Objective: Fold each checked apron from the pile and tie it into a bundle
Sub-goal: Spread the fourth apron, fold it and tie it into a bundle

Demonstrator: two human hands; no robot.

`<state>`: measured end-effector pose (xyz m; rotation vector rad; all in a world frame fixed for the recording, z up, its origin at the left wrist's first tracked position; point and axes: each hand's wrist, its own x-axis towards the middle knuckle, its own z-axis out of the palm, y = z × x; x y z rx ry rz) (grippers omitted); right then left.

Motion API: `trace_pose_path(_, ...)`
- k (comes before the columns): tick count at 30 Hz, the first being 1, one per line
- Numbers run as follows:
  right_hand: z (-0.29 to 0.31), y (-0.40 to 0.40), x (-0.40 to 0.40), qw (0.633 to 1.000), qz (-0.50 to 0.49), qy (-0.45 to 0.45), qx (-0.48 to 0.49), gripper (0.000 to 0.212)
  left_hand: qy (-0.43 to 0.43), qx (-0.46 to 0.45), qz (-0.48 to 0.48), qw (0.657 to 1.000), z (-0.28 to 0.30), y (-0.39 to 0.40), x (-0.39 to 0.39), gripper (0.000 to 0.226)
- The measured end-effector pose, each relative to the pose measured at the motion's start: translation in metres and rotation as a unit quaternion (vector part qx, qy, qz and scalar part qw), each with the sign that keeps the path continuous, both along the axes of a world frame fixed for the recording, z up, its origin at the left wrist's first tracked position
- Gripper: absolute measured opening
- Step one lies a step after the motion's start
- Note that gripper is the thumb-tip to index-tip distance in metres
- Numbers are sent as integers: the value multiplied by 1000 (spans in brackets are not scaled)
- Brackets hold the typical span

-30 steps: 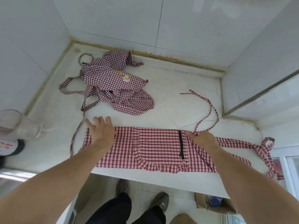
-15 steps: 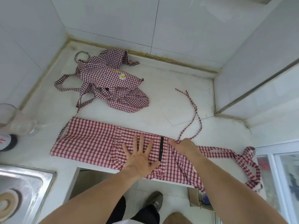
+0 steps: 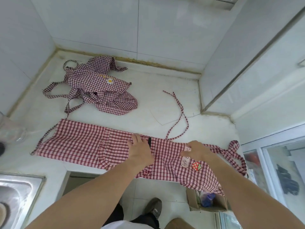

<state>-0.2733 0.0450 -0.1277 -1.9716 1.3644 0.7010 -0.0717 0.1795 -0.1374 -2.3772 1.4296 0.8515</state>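
Flat across the counter [image 3: 165,100] lies the folded apron [image 3: 85,142] (red check); left hand [image 3: 140,152] presses it with relaxed fingers, right hand [image 3: 197,150] pinches its strawberry end; crumpled pile [image 3: 99,90] behind.

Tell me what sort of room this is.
Probably a small kitchen or utility corner: a steel sink set into a white counter, white tiled walls, and what looks like a glass-fronted fridge on the right.

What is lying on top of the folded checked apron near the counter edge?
Both hands: the left hand lies beside the black strip, the right hand above the strawberry patch of the folded checked apron. The cloth under the palms is hidden.
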Motion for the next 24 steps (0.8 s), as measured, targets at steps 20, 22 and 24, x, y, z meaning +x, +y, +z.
trace_pose_path(20, 12, -40, -122, 964, -170, -167, -122, 52, 24, 112, -41, 993, -24, 10, -27, 130)
trace_pose_path(22, 15, -27, -132, 964, -177, -185, -70, 58, 23, 113, -20, 993, -23, 7, -29, 130)
trace_pose_path(24, 19, -15, -145, 979, -129, -158, -16, 39, 10, 114, 0, 993, -20, 3, -30, 130)
